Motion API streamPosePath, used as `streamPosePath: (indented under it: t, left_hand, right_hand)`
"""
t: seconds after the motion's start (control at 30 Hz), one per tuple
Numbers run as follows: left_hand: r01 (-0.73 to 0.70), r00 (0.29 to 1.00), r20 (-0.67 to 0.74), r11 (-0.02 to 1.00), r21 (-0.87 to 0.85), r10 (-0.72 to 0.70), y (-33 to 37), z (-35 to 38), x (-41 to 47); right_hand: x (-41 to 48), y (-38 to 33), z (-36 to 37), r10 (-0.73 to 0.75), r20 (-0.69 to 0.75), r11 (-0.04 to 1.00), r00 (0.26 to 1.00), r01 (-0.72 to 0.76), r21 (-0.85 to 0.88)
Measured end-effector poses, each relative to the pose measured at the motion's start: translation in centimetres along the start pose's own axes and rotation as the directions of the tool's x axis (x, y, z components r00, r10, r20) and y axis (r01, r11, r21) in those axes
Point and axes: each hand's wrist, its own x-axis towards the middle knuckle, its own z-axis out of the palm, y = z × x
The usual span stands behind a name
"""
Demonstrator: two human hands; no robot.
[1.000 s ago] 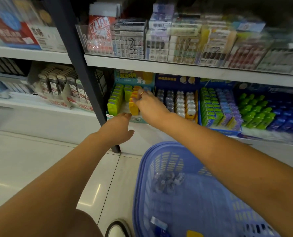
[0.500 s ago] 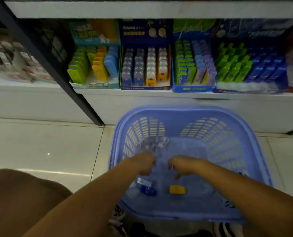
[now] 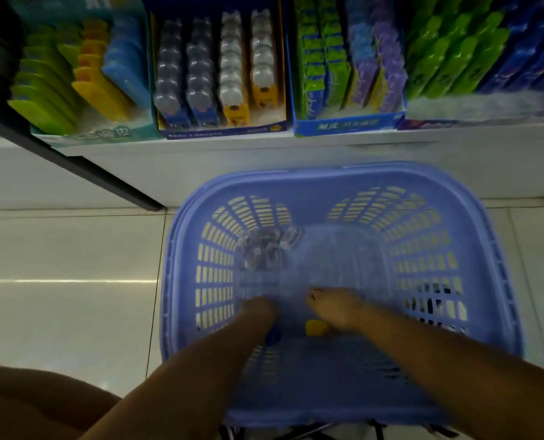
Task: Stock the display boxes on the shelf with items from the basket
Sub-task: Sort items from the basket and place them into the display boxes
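As the head camera looks steeply down, a lilac-blue plastic basket (image 3: 337, 185) with slotted walls fills the middle of the scene. It stands on a pale tiled floor (image 3: 67, 249) just in front of a white shelf (image 3: 264, 154).

Two bare forearms reach from the near edge into the basket. The left hand (image 3: 259, 309) is low over the near-left part of the basket floor. It is seen from the back and is blurred, with its fingers hidden, so I cannot tell whether it grips anything. A small blue item (image 3: 272, 336) shows just beside its wrist.

The right hand (image 3: 335, 308) is a little to the right, apart from the left one. Its fingers (image 3: 312, 293) bend downward toward the basket floor; I cannot tell whether they pinch something. A small yellow item (image 3: 314, 327) lies at this hand's near side. A cluster of clear-wrapped items (image 3: 267, 249) sits in the basket's far-left corner, apart from both hands.

Display boxes stand side by side on the shelf at the far side:
- A teal box (image 3: 112, 131) on the left holds green, orange-yellow and blue packs.
- A dark blue box (image 3: 223, 133) holds four rows of small clear-topped containers.
- A bright blue box (image 3: 347, 125) holds green and purple packets.
- Rows of green and dark blue packs (image 3: 474, 58) fill the far right.

A dark post (image 3: 83, 168) slants down to the floor left of the basket. A bare knee (image 3: 26, 404) shows at the near left.
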Motion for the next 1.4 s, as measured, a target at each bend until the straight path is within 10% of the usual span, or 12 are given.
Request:
streamPosePath:
  t: [0.3, 0.5, 0.63, 0.8, 0.87, 1.03, 1.4]
  left_hand:
    - [0.193, 0.947, -0.234, 0.973, -0.124, -0.218, -0.9, 1.5, 0.6]
    - [0.25, 0.902, -0.232, 0.878, -0.408, -0.365, -0.7, 0.5, 1.3]
    - [0.107, 0.935, -0.098, 0.534, -0.839, -0.342, 0.6, -2.2, 0.5]
    - [-0.031, 0.996, -0.002, -0.323, -0.946, -0.09, 1.9, -8.1, -2.7]
    - [-0.046, 0.998, -0.056, -0.467, -0.883, 0.007, 1.8, -10.6, -5.0]
    - [-0.191, 0.98, -0.199, -0.312, -0.931, -0.008, 0.9, -15.5, -11.9]
    - [-0.429, 0.859, -0.417, 0.027, -0.903, -0.297, -8.4, -19.2, -26.4]
  right_hand:
    - [0.1, 1.6, -1.1, 0.203, -0.119, 0.92, 0.972, -0.147, 0.364]
    - [-0.4, 3.8, -4.3, 0.502, -0.113, 0.546, 0.858, -0.213, 0.81]
    - [-2.7, 5.1, -8.0, 0.306, -0.017, 0.114, 0.952, -0.019, 0.993]
    - [-6.7, 6.0, -12.2, 0.185, -0.135, -0.107, 0.973, 0.157, 0.982]
    - [-8.2, 5.8, -13.9, 0.17, -0.187, -0.108, 0.968, 0.207, 0.972]
    - [-10.9, 4.4, -18.5, 0.286, -0.358, 0.217, 0.889, 0.304, 0.928]
    - [-10.8, -3.0, -29.9, 0.333, -0.772, 0.497, 0.542, 0.595, 0.632]
